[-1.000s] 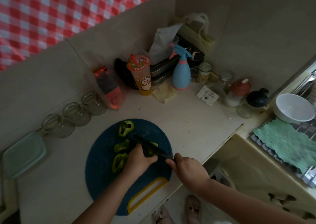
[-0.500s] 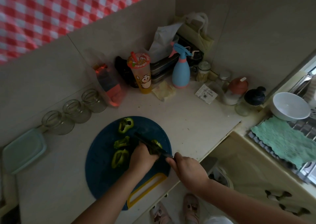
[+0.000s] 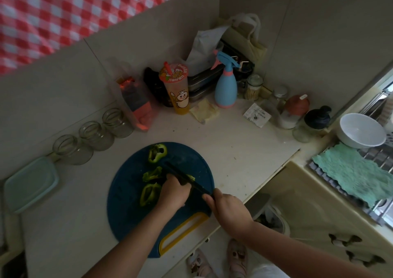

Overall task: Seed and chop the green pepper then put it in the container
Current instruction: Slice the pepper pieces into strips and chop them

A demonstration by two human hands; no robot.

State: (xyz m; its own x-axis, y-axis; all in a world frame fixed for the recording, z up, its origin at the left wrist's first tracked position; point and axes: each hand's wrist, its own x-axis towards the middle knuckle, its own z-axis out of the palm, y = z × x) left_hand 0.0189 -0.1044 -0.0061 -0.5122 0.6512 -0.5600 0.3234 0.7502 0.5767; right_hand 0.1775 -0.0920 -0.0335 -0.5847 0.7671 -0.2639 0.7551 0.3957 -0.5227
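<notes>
head view: on the dark blue cutting board [image 3: 127,192] near the counter [image 3: 234,150] edge, the left hand [image 3: 173,192] curls its fingers down over a piece of green pepper [image 3: 191,177], pinning it to the board. the right hand [image 3: 229,210] is wrapped tight round the handle of a dark knife [image 3: 180,174], whose blade lies across the board just beside the left fingers. three cut pepper slices [image 3: 152,174] lie on the board left of the blade. the pale teal container [image 3: 29,184] sits well apart at the counter's far left, beside three glass jars [image 3: 93,135].
</notes>
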